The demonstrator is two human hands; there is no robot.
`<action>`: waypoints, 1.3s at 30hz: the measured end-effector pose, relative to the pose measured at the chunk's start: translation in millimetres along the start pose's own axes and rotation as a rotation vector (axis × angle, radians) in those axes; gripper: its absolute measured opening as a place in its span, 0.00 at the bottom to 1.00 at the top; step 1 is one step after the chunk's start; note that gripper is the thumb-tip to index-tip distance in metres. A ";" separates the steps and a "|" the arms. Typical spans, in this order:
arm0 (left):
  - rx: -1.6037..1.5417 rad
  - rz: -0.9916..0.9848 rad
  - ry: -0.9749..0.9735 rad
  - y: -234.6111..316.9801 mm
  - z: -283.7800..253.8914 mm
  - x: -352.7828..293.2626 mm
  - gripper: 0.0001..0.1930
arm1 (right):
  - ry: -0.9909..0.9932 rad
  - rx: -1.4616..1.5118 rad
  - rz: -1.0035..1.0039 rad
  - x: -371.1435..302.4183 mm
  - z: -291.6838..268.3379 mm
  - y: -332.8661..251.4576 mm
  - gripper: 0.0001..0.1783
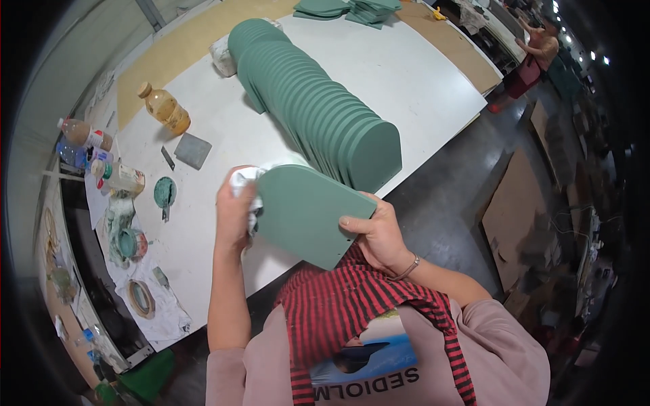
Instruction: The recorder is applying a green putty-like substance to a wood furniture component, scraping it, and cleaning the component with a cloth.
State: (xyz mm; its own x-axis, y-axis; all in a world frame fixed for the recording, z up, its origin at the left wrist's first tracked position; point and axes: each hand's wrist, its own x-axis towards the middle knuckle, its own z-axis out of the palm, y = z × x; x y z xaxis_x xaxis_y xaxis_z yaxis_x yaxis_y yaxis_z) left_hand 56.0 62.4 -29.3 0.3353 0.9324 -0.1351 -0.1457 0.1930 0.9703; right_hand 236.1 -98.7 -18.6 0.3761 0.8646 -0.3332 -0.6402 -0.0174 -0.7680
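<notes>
A flat green panel (305, 213) with one rounded end is held up before me, above the near edge of the white table (223, 152). My right hand (380, 233) grips its right corner, thumb on the upper face and fingers underneath. At the rounded left edge, my left hand (233, 210) is closed round a crumpled white cloth (245, 181), which touches the panel's rim; that hand is slightly blurred. Just beyond the panel, a long row of matching green panels (318, 101) leans one against another across the table.
On the left stand a bottle of amber liquid (164, 108), a grey flat block (193, 150), a green-smeared round dish (164, 192), a small paint tub (132, 242) and a tape roll (141, 298). More green panels (372, 10) lie at the far edge. Another person (535, 54) stands far right.
</notes>
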 end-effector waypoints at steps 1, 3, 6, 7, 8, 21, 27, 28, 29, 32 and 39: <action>0.088 -0.001 -0.123 3.9 5.0 -0.6 0.09 | -0.004 -0.006 0.004 -0.1 -2.5 -2.7 0.17; 0.076 -0.017 -0.192 10.7 2.4 -2.2 0.10 | -0.199 -0.059 0.172 1.2 -14.8 -18.5 0.17; 0.137 -0.040 -0.275 11.1 3.8 -11.6 0.09 | -0.402 -0.353 0.273 15.5 -21.5 -52.3 0.15; 0.137 -0.043 -0.275 11.3 5.6 -12.5 0.09 | -0.457 -0.506 0.260 19.2 -17.1 -62.0 0.15; 0.186 -0.028 -0.298 12.6 7.9 -11.7 0.09 | -0.498 -0.674 0.206 22.5 -7.0 -65.7 0.16; 0.678 0.573 -0.422 37.2 46.9 -22.5 0.09 | -0.612 -0.941 -0.101 22.3 18.8 -34.9 0.19; 0.582 0.507 -0.137 26.8 17.6 -26.1 0.05 | -0.539 -1.046 0.132 14.4 25.1 -47.7 0.19; 0.631 0.613 -0.096 29.6 27.4 -30.6 0.05 | -0.561 -1.029 0.121 13.4 27.9 -48.9 0.19; 0.628 0.609 -0.091 31.7 42.6 -35.5 0.05 | -0.582 -1.013 0.110 13.1 30.7 -48.7 0.19; 0.686 0.868 -0.332 33.3 71.0 -36.8 0.04 | -0.558 -1.151 -0.033 16.1 17.0 -31.7 0.20; 0.629 0.523 -0.062 10.1 22.2 -37.5 0.04 | -0.473 -0.947 0.189 0.2 20.6 -49.2 0.18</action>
State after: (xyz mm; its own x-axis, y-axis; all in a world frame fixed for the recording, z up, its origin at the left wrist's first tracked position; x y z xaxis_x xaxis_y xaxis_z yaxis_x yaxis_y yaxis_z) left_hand 62.6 22.6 -9.9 0.4226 0.8322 0.3589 0.2454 -0.4863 0.8386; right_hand 253.8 -87.3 30.3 -0.1017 0.9100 -0.4019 0.1951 -0.3779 -0.9050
